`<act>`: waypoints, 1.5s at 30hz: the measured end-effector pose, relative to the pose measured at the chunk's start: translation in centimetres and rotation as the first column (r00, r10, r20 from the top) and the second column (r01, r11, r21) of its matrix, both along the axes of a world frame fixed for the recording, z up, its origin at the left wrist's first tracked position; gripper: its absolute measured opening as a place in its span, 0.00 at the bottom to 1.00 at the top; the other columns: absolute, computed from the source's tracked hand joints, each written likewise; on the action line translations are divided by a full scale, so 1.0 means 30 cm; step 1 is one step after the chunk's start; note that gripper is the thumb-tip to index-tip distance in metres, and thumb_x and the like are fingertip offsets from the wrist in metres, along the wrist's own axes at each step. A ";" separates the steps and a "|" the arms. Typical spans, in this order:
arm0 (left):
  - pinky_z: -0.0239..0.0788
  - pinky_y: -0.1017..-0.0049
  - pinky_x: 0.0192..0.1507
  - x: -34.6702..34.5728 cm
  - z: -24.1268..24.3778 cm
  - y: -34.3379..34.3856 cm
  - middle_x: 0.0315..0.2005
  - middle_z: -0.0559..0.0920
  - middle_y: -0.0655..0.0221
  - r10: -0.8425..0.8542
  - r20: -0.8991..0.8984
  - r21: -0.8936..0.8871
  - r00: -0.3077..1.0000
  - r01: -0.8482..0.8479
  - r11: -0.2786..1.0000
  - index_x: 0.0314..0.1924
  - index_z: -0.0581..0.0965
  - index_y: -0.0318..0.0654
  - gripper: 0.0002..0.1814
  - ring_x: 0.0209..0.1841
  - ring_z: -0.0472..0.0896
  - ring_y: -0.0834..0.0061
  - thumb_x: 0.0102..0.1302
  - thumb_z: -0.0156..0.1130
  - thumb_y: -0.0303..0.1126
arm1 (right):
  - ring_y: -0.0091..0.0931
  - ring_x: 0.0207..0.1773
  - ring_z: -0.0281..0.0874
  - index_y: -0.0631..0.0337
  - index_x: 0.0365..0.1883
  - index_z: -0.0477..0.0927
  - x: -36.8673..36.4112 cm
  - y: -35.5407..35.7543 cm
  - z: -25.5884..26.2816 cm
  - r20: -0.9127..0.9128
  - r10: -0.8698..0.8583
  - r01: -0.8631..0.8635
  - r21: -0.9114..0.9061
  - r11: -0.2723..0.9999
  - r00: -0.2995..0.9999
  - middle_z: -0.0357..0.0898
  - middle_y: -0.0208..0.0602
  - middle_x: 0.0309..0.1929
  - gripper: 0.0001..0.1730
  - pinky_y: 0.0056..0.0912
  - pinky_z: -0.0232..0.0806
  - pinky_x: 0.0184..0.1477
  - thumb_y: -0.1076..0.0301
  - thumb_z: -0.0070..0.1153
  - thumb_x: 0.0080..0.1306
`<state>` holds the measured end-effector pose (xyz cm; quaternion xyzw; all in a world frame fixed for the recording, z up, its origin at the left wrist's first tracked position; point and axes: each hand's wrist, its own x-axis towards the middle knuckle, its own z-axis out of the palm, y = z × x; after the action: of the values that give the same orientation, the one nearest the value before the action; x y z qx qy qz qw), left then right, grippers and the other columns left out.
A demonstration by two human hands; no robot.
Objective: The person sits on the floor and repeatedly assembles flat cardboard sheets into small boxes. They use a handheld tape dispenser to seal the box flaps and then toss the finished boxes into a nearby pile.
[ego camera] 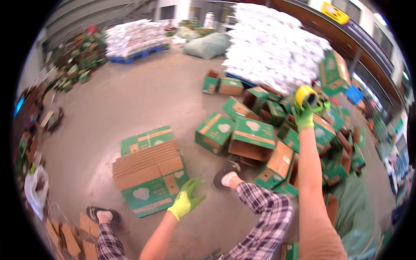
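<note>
My left hand (187,199), in a yellow-green glove, has its fingers spread beside a stack of flattened green and brown cardboard boxes (149,185) on the floor, holding nothing. My right hand (304,115), gloved alike, is stretched far out to the right and grips a tape dispenser with a large yellow tape roll (305,93); the green part of the dispenser (322,103) points right. Beyond it a green carton (334,73) appears tilted in front of the tall white stack. Under the outstretched arm lies a heap of assembled green cartons (253,133), several with open brown sides.
White sacks stand on blue pallets (138,58) at the back, beside a large grey-green sack (208,45). Cardboard scraps (70,239) lie by my foot at lower left, below a white plastic bag (36,191). A green sheet or sack (354,214) lies at right. People are in the background.
</note>
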<state>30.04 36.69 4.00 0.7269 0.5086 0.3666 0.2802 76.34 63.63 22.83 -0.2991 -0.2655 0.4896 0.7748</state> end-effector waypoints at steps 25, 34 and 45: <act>0.74 0.74 0.33 -0.546 -0.359 -0.303 0.44 0.75 0.65 0.803 0.596 -0.451 -0.018 -0.834 0.317 0.55 0.65 0.40 0.34 0.38 0.77 0.75 0.52 0.75 0.31 | 0.21 0.40 0.75 0.59 0.56 0.70 -1.297 -1.048 -0.897 0.174 0.194 -0.102 -0.431 0.897 0.965 0.75 0.30 0.47 0.22 0.23 0.69 0.35 0.63 0.56 0.66; 0.66 0.57 0.36 -0.458 -0.102 -0.644 0.28 0.77 0.49 0.450 -0.332 -0.432 0.829 -0.558 0.708 0.35 0.75 0.35 0.11 0.34 0.75 0.47 0.65 0.56 0.37 | 0.34 0.50 0.76 0.58 0.50 0.80 -1.027 -1.154 -0.995 0.899 0.350 -0.300 -0.268 0.915 0.263 0.78 0.37 0.52 0.17 0.35 0.69 0.52 0.68 0.58 0.61; 0.68 0.55 0.46 -0.411 -0.015 -0.431 0.29 0.84 0.56 -0.169 -0.732 -0.374 0.660 -0.181 0.910 0.42 0.81 0.40 0.18 0.36 0.82 0.54 0.65 0.55 0.46 | 0.36 0.36 0.79 0.50 0.35 0.81 -1.129 -1.090 -0.930 0.908 0.389 -0.571 -0.239 0.786 0.157 0.81 0.33 0.34 0.17 0.38 0.70 0.38 0.59 0.68 0.47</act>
<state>17.71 23.76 3.55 0.7338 0.6466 -0.0822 0.1918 42.45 30.95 -5.06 -0.3573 -0.7739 0.4254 0.3040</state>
